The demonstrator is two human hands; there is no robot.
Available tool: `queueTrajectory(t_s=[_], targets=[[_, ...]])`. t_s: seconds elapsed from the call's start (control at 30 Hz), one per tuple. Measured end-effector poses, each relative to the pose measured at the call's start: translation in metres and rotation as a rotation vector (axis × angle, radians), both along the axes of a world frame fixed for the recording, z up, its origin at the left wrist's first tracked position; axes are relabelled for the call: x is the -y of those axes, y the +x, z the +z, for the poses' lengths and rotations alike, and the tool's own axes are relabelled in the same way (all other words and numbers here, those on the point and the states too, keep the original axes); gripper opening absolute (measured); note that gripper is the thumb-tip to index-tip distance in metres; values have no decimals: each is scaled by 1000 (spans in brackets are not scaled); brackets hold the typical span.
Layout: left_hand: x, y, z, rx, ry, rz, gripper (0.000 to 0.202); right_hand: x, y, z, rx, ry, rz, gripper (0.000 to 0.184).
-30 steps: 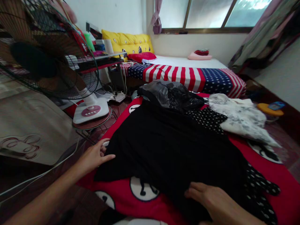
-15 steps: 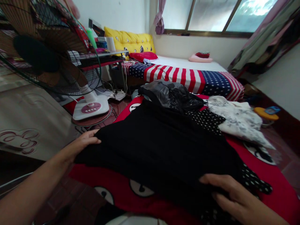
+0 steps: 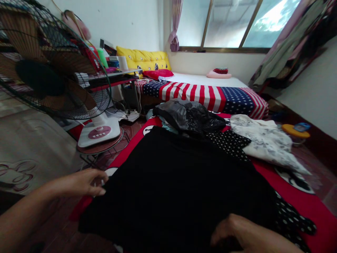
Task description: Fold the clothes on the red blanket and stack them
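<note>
A large black garment (image 3: 173, 186) lies spread out in front of me. Black cloth with white polka dots (image 3: 229, 142) shows beyond its far edge, and a dotted strip (image 3: 295, 214) sticks out at the right; I cannot tell if these are parts of it. My left hand (image 3: 89, 182) is at the garment's left edge, thumb and fingers apart. Over the near part of the cloth, my right hand (image 3: 234, 232) is bent down with its fingers curled into the fabric, the tips partly hidden and blurred.
Under the clothes is a red cover (image 3: 295, 200) with round white patterns. Dark sheer clothing (image 3: 192, 114) and a white floral garment (image 3: 263, 137) lie at the far side. A fan (image 3: 39, 77) stands on a stool at left; a bed (image 3: 195, 93) is behind.
The black garment's near edge has come closer to me and covers more of the red cover. My right hand has moved down and left; my left hand has shifted slightly lower. The view has tilted up.
</note>
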State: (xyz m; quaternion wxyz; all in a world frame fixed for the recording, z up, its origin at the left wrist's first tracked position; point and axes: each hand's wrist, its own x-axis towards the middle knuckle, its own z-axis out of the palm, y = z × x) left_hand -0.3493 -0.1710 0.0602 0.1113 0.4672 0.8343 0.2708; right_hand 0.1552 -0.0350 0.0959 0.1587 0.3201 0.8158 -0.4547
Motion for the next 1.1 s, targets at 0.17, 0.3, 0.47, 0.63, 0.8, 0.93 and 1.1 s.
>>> queueTrajectory(t_s=[0.17,0.3,0.47,0.63,0.8,0.93,1.1], targets=[[-127,18,0,-106,33,-49,65,-46,7,-21,-249,28,-408,36],[-211,37,-20,-111,69,-102,72,-89,22,-44,-403,166,-771,43],[-256,55,-43,-92,158,-77,64,-129,45,-57,-556,262,-1133,44],[-255,61,-53,-81,260,97,34,-168,46,-49,-596,439,-1153,37],[-251,69,-55,-97,294,132,33,-231,11,-21,-341,949,-928,31],[-251,72,-56,-136,274,115,43,-279,-24,-14,-75,1099,-681,29],[-251,70,-57,-189,260,69,36,-301,-48,-26,126,991,-583,51]])
